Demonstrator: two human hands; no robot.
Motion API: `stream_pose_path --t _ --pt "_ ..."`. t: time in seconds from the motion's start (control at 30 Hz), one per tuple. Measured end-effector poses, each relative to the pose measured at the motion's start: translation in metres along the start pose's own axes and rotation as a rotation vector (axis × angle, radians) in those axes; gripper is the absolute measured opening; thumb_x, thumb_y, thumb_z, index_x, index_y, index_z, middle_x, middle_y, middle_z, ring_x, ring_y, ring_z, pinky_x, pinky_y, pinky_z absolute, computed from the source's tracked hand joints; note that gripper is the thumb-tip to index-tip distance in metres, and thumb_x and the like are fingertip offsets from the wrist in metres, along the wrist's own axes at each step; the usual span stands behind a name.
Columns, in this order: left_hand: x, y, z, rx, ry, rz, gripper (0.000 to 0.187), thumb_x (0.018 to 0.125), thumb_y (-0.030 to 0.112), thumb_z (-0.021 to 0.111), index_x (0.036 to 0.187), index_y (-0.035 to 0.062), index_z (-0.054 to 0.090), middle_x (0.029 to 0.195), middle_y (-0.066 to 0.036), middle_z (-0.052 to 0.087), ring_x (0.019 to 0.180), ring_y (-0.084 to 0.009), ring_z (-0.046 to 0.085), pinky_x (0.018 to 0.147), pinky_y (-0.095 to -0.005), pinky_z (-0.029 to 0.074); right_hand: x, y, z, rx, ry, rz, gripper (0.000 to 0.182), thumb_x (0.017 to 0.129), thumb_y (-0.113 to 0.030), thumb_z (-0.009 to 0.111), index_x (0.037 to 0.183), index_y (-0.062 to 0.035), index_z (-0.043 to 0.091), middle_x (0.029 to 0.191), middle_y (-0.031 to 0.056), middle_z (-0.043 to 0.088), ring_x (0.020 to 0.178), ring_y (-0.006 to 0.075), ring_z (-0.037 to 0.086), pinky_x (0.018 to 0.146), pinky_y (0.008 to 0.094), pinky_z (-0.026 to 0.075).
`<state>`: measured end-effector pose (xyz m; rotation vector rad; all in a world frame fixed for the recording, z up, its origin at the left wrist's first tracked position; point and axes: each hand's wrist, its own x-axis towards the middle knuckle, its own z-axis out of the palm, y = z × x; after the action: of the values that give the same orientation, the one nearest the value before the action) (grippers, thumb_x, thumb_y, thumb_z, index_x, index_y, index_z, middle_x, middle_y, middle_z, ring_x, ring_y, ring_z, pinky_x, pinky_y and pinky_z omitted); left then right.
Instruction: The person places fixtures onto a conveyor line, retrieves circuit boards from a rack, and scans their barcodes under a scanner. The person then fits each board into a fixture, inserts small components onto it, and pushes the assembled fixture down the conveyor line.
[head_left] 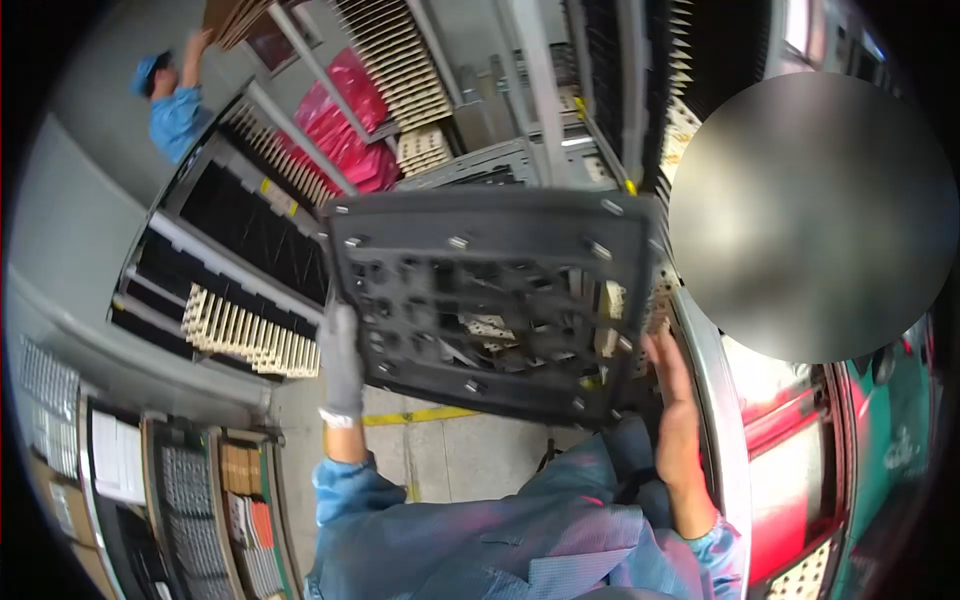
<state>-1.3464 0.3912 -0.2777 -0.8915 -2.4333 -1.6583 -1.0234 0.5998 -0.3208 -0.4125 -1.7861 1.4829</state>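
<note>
A black rectangular tray (480,225) with rows of openings and small metal pins along its rim is held up before my body, slightly tilted. My left hand (342,365), in a grey glove, grips its left edge, the fingers partly behind it. At the right edge is my bare right hand (672,400), its fingers raised along the tray's side and closed on it. Through the openings, parts of the scene behind show, blurred.
A co-worker in blue (178,115) stands at the upper left with an arm raised. Racks with cream slotted strips (245,335) and pink plastic bags (340,120) lie ahead. Shelves of stacked parts (185,500) stand lower left; a metal rail (705,390) runs at right.
</note>
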Motion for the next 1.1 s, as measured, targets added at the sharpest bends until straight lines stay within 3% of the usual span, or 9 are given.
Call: stream_pose_path --t 0.03,0.07,0.2,0.27,0.47,0.67,0.77,0.8,1.1 --pt "-0.005 0.016 0.021 0.107 -0.075 0.114 0.044 0.1 0.035 0.041 0.102 -0.0057 0.057 0.092 -0.01 0.058 0.087 -0.0166 0.051 0.078 -0.0296 0.042 -0.007 -0.011 -0.012 -0.003 -0.006 0.063 0.096 0.091 -0.072 0.026 0.148 0.0056 0.02 0.15 0.0219 0.032 0.142 0.0306 0.026 0.116 0.0387 0.018" --pt "-0.011 0.006 0.048 -0.049 -0.048 0.024 0.037 0.098 0.026 0.049 0.116 -0.0055 0.056 0.096 -0.004 0.059 0.087 -0.0101 0.051 0.076 -0.0269 0.043 -0.021 -0.012 -0.022 -0.016 0.052 0.084 0.096 0.091 -0.072 0.026 0.148 0.0056 0.02 0.15 0.0219 0.032 0.142 0.0306 0.026 0.116 0.0387 0.018" --pt "-0.039 0.064 0.148 -0.399 -0.52 -0.195 0.024 0.094 0.013 0.052 0.109 -0.0041 0.058 0.084 0.0 0.06 0.075 -0.0054 0.052 0.066 -0.0215 0.043 -0.093 -0.019 -0.075 -0.075 0.475 0.151 0.09 0.094 -0.067 0.028 0.146 0.0069 0.026 0.144 0.0202 0.04 0.136 0.0278 0.036 0.113 0.0384 0.023" --pt "-0.06 0.111 0.184 -0.354 -0.838 -0.13 0.029 0.091 0.008 0.053 0.118 -0.0024 0.055 0.102 -0.002 0.06 0.088 -0.0083 0.054 0.08 -0.0245 0.045 -0.141 -0.028 -0.098 -0.118 0.724 0.163 0.087 0.096 -0.064 0.029 0.145 0.0076 0.028 0.142 0.0193 0.044 0.132 0.0264 0.041 0.112 0.0382 0.025" --pt "-0.118 0.189 0.296 -0.424 -1.388 0.068 0.032 0.089 0.011 0.063 0.116 -0.0035 0.055 0.101 -0.005 0.064 0.089 -0.0111 0.059 0.082 -0.0267 0.048 -0.232 -0.064 -0.155 -0.155 1.162 0.264 0.068 0.102 -0.051 0.031 0.141 0.0054 0.037 0.138 0.0138 0.048 0.128 0.0199 0.045 0.108 0.0322 0.033" --pt "-0.135 0.211 0.385 -0.381 -1.645 0.143 0.033 0.093 0.021 0.061 0.116 -0.0032 0.059 0.107 -0.005 0.064 0.096 -0.0099 0.057 0.086 -0.0268 0.046 -0.249 -0.043 -0.193 -0.191 1.246 0.472 0.076 0.099 -0.054 0.04 0.144 0.0062 0.03 0.15 0.0212 0.033 0.141 0.0269 0.028 0.115 0.0335 0.02" --pt "-0.134 0.191 0.41 -0.343 -1.663 0.202 0.038 0.093 0.025 0.062 0.118 -0.003 0.059 0.107 -0.005 0.064 0.094 -0.01 0.057 0.085 -0.0266 0.046 -0.236 -0.04 -0.189 -0.136 1.304 0.564 0.072 0.1 -0.048 0.042 0.146 0.0047 0.028 0.146 0.0159 0.039 0.133 0.0214 0.038 0.112 0.0317 0.026" --pt "-0.133 0.188 0.415 -0.336 -1.678 0.208 0.038 0.093 0.025 0.062 0.118 -0.003 0.059 0.107 -0.005 0.064 0.094 -0.01 0.057 0.085 -0.0266 0.046 -0.234 -0.042 -0.188 0.025 1.309 0.528 0.081 0.098 -0.053 0.043 0.147 0.0077 0.022 0.153 0.0227 0.027 0.144 0.0268 0.021 0.116 0.0334 0.018" --pt "-0.147 0.181 0.441 -0.258 -1.68 0.103 0.035 0.092 0.024 0.063 0.116 -0.0011 0.059 0.104 -0.004 0.064 0.091 -0.0098 0.058 0.083 -0.027 0.047 -0.227 -0.049 -0.19 0.001 1.413 0.607 0.085 0.098 -0.051 0.045 0.147 0.0105 0.014 0.154 0.0255 0.019 0.146 0.0272 0.016 0.116 0.0331 0.015"
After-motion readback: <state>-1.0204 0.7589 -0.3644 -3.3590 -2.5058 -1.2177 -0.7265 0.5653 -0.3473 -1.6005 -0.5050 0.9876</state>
